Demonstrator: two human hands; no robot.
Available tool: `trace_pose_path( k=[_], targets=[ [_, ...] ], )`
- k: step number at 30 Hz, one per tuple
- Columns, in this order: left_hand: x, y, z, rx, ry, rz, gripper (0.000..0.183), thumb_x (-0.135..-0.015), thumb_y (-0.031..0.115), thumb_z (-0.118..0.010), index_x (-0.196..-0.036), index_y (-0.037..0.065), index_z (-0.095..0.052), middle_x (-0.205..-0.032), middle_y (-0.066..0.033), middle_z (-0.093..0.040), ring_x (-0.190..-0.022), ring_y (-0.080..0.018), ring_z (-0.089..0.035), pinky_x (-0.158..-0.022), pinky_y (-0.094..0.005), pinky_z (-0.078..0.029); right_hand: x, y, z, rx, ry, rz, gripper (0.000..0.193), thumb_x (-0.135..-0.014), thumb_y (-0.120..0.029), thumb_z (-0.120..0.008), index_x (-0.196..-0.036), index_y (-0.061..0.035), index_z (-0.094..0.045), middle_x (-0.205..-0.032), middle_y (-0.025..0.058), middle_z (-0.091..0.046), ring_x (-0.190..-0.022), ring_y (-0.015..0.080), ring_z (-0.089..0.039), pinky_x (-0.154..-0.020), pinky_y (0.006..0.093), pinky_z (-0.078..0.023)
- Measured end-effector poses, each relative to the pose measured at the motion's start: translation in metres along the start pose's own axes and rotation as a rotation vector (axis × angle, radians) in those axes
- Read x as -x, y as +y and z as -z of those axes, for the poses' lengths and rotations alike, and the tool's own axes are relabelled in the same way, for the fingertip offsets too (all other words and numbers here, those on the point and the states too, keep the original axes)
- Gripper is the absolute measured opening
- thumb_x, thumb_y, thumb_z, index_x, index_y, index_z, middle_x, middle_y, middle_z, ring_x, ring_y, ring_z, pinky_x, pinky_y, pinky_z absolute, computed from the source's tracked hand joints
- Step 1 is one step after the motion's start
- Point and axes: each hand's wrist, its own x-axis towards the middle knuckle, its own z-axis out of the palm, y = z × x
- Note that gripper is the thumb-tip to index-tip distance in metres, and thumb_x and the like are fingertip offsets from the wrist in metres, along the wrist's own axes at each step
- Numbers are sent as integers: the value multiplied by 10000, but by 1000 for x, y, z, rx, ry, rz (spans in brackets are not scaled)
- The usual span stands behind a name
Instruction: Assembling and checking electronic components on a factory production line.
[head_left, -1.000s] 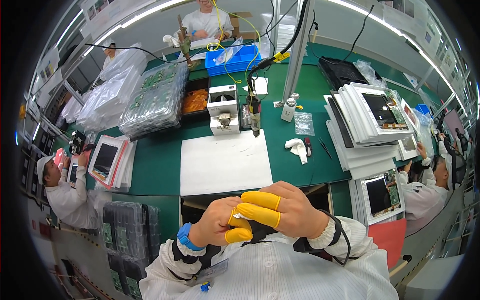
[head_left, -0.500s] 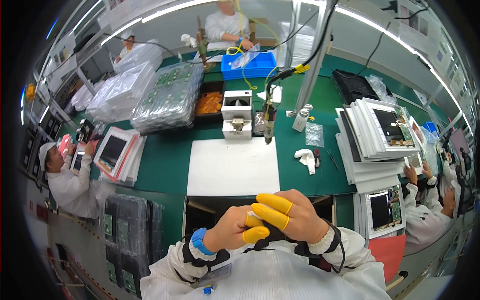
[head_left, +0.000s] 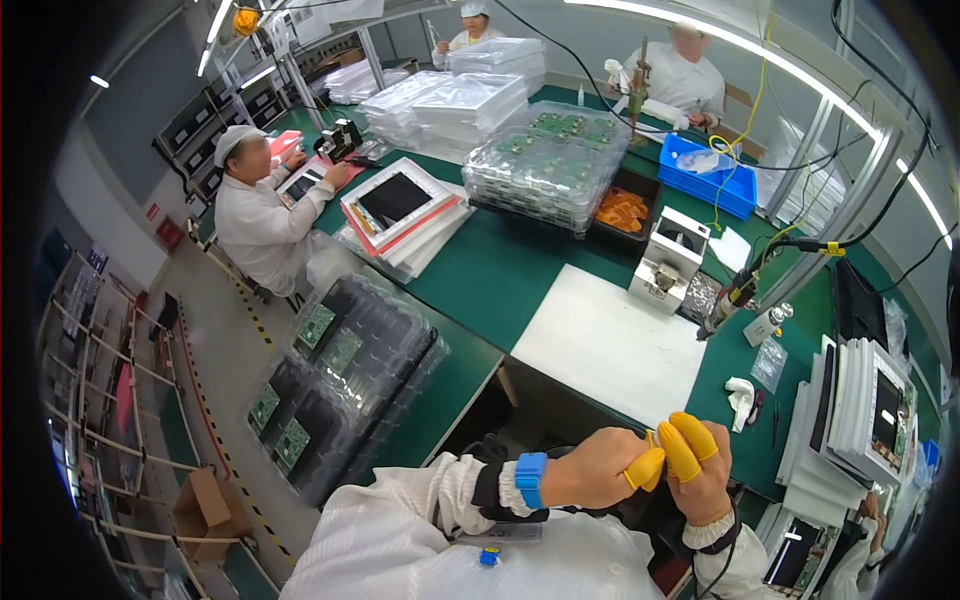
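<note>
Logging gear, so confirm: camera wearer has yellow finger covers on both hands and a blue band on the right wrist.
Wrong wrist: the head view shows the blue band on the left wrist. Yellow finger covers on left hand and right hand: correct.

Trays [head_left: 372, 398] sit left of the left hand [head_left: 598, 468], a mat [head_left: 600, 345] beyond it, a cloth [head_left: 740, 402] beyond the right hand [head_left: 703, 488].

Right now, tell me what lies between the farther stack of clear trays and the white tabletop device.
In the head view, a black bin holding orange material sits between the farther stack of clear trays and the white tabletop device.
</note>
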Motion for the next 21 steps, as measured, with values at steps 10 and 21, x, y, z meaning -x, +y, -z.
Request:
trace_pose_path(
  k=[10,21],
  targets=[
    [-1,12,15,519,-71,431,494,-1013,325,-343,-769,-24,-593,-640,-92,-610,-566,-184,-598,-582,-282,-488,-11,15,-4,1,-54,128,375,-683,-54,-681,-1055,-43,-639,-995,73,-634,-766,230,-581,-670,337,-465],
    [3,-5,17,736,-31,535,502,-1003,308,-295,-786,-20,-607,-698,-100,-634,-504,-183,-576,-553,-258,-459,-9,20,-10,110,-256,149,263,-735,-129,-599,-990,-92,-651,-775,59,-507,-661,208,-476,-593,336,-402]
  ],
)
